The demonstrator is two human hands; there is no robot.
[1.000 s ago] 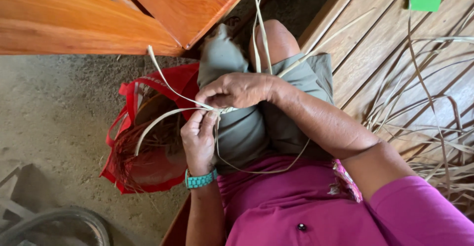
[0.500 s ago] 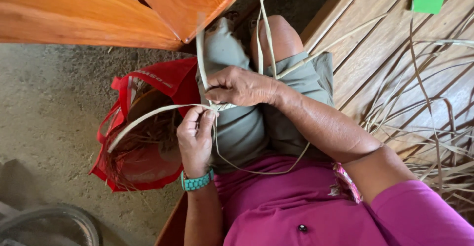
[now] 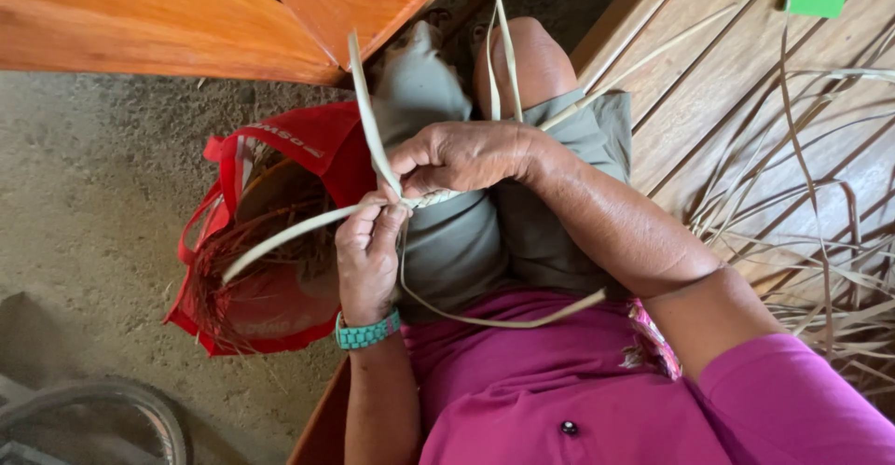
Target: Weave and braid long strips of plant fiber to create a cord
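Pinching the same small knot of pale flat palm-leaf strips (image 3: 424, 199) from two sides: left hand (image 3: 368, 255), teal beaded band at the wrist, closed from below with fingertips on the crossing; right hand (image 3: 466, 155) closed from above and to the right, thumb and fingers clamped on the twisted pale cord end. Lying right between both hands, over the lap in grey-green shorts (image 3: 457, 241), touching both, neither hand clearly nearer. Running up and slightly left from the knot, one upright pale strip (image 3: 365, 101), long axis near vertical, tip close to the edge of the orange varnished wooden furniture (image 3: 186, 27). Sweeping left and down from the same knot, a second curved pale strip (image 3: 289, 232), crossing the mouth of the red fabric bag of reddish fibres (image 3: 270, 269) on the sandy floor. Looping below the hands across the magenta shirt (image 3: 522, 381), a third thin strip. Spreading on the wooden slat floor (image 3: 709, 83) at far right, well apart, a heap of loose dry strips (image 3: 820, 241)

Compared with half a second ago: upright strip swung further up and straighter, right hand shifted a little higher and more tightly curled, left fingertips drawn closer under it, bag and loose strips unchanged
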